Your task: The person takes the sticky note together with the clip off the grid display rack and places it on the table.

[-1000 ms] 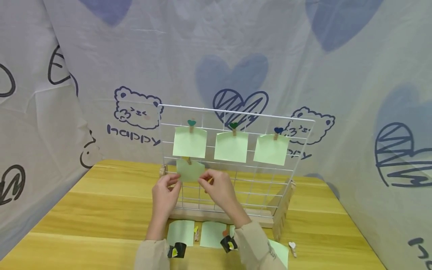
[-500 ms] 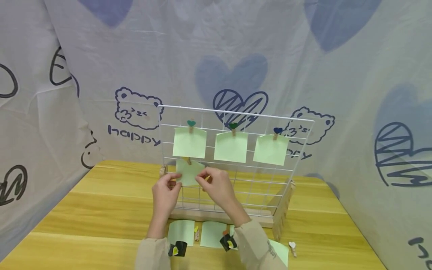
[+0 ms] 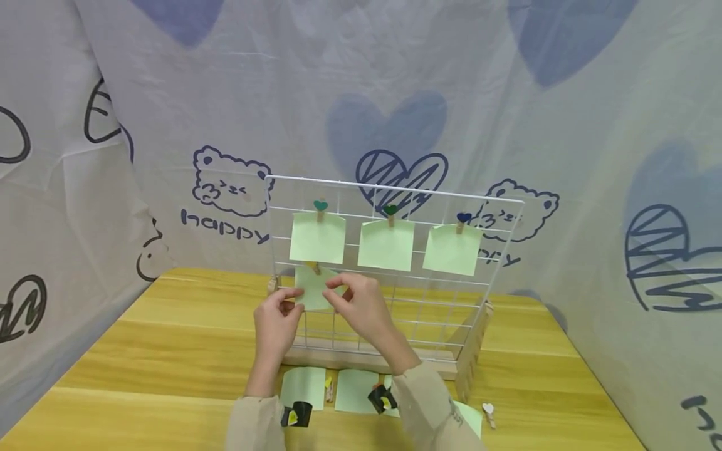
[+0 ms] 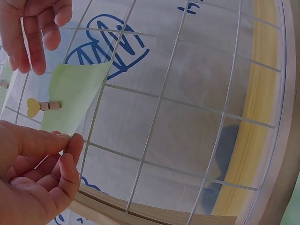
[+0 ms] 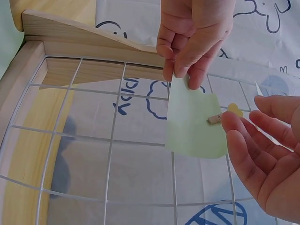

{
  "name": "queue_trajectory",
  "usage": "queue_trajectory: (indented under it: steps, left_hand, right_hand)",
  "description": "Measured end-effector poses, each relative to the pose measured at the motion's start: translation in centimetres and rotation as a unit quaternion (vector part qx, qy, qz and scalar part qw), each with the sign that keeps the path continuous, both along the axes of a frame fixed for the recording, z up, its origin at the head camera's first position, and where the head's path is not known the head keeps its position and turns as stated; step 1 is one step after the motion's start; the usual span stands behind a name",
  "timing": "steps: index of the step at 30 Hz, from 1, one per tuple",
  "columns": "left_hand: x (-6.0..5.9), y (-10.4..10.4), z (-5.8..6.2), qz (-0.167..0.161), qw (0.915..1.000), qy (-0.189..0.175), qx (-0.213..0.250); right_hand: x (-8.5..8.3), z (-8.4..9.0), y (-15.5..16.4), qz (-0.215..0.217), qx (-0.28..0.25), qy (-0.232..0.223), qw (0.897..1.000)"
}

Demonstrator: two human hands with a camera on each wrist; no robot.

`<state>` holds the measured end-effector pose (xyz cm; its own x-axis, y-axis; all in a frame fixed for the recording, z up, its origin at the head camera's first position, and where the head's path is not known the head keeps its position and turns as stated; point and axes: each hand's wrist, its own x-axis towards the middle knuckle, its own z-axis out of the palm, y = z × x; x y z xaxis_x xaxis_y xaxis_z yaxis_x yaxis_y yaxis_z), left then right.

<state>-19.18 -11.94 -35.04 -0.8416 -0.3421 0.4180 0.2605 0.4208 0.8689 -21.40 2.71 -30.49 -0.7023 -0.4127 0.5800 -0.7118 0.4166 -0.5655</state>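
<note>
A pale green note (image 3: pixel 314 289) hangs in the second row of a white wire grid (image 3: pixel 395 188), held by a wooden clip with a yellow heart (image 5: pixel 220 117). My left hand (image 3: pixel 293 303) pinches the note's lower left corner between thumb and forefinger (image 4: pixel 70 138). My right hand (image 3: pixel 340 287) hovers at the note's right side with loose fingers (image 5: pixel 234 131) right beside the clip and grips nothing. In the left wrist view the right hand's fingers (image 4: pixel 33 42) hang straight above the note (image 4: pixel 75 91). Three more green notes (image 3: pixel 386 245) hang in the top row.
The grid stands in a wooden base (image 3: pixel 366 361) on a yellow wooden table (image 3: pixel 169 338). Two loose green notes (image 3: pixel 303 385) and a spare clip (image 3: pixel 328 391) lie in front of the base; a white-heart clip (image 3: pixel 488 412) lies at the right. Printed cloth walls surround the table.
My right hand has moved up and left along the note's right edge, towards the clip. My left hand keeps its pinch on the corner.
</note>
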Motion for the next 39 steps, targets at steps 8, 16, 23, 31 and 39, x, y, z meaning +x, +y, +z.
queue_trajectory:
  steps: [8,16,23,31,39]
  left_hand:
    - [-0.1,0.0,0.1,0.002,1.0,0.003,0.002]
    - [0.0,0.0,0.0,-0.004,1.0,-0.002,0.009]
    - [0.0,-0.1,-0.1,-0.007,0.9999,-0.001,0.01]
    - [0.1,-0.1,0.1,-0.002,0.9999,-0.002,0.01]
    - [0.0,0.0,0.2,-0.004,1.0,0.001,0.005]
  right_hand:
    - [0.0,0.1,0.1,-0.001,0.007,-0.006,1.0]
    - [0.0,0.1,0.0,0.001,0.004,0.01,1.0]
    - [-0.1,0.6,-0.5,0.015,-0.007,0.015,1.0]
    - [-0.1,1.9,-1.3,0.003,-0.008,-0.019,1.0]
    - [-0.9,2.4,-1.5,-0.009,-0.01,-0.08,0.997]
